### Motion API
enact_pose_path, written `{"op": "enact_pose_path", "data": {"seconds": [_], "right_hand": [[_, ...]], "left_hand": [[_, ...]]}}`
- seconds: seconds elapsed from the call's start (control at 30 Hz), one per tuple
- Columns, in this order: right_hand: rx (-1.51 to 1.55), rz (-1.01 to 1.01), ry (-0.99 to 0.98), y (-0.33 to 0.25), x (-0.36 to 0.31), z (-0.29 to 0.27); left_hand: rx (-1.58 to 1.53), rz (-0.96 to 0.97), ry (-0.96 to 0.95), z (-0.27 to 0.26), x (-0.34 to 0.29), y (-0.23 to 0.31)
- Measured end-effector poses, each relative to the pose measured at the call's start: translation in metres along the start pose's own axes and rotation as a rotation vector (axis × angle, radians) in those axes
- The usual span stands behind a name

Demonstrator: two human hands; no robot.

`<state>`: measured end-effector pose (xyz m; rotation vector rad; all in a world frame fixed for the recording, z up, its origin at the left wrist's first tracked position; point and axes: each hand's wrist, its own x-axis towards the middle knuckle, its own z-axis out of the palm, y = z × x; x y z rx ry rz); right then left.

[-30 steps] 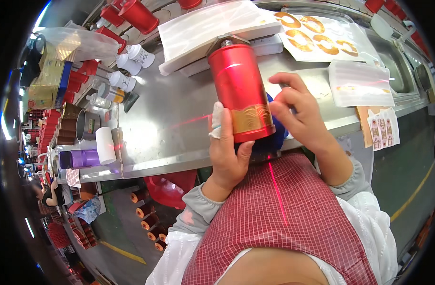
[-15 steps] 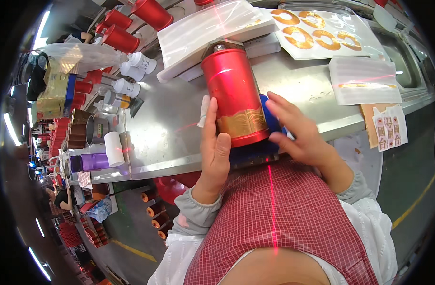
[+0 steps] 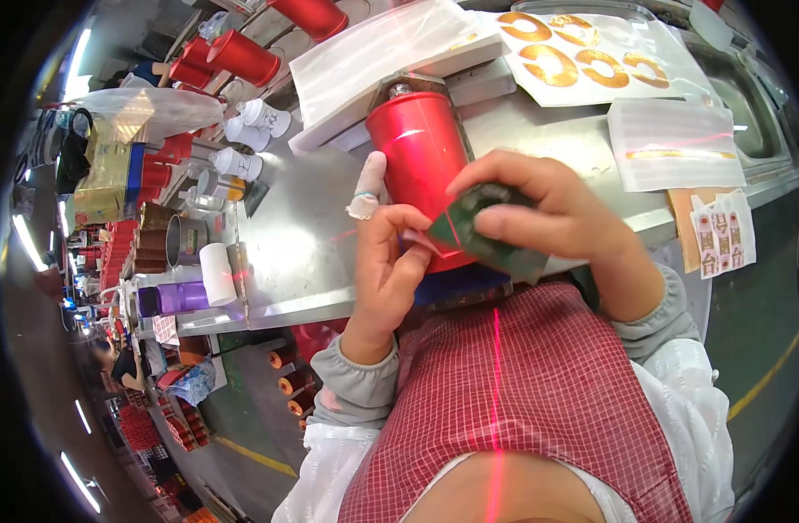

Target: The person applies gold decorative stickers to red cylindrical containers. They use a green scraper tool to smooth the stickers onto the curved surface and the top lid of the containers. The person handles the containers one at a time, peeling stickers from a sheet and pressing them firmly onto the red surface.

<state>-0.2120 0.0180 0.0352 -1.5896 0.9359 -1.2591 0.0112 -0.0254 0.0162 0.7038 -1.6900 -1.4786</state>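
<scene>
A shiny red cylindrical bottle (image 3: pixel 417 139) lies in front of me on a holder with a blue base (image 3: pixel 465 286). Its metal neck (image 3: pixel 400 89) points away from me. My right hand (image 3: pixel 547 213) grips a dark green flat scraper (image 3: pixel 495 231) over the bottle's near right end. My left hand (image 3: pixel 386 266) is beside the bottle's near left end, thumb and a finger pinched close to the scraper's tip; what is between them I cannot make out. A white cover (image 3: pixel 368 183) wraps one raised left finger. Hands and scraper hide the bottle's gold band.
Behind the bottle stands a white sheet-covered block (image 3: pixel 399 44). Gold ring-shaped stickers (image 3: pixel 552 65) lie on white paper at the far right, with a sticker stack (image 3: pixel 674 144) nearer. A white roll (image 3: pixel 217 273), a purple bottle (image 3: pixel 177 297) and white cups (image 3: pixel 236 163) are left.
My right hand has taken hold of the green scraper and moved over the bottle. My left hand's fingers have gone from lying flat along the bottle to a pinch.
</scene>
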Motion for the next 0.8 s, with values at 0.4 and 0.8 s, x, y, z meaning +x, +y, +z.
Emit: {"op": "enact_pose_path", "data": {"seconds": [0.4, 0.8], "right_hand": [[0.113, 0.199, 0.294, 0.032, -0.02, -0.018], [0.029, 0.109, 0.118, 0.018, 0.01, -0.025]], "left_hand": [[0.822, 0.38, -0.073, -0.014, -0.017, 0.006], [0.53, 0.309, 0.113, -0.007, -0.028, -0.042]]}}
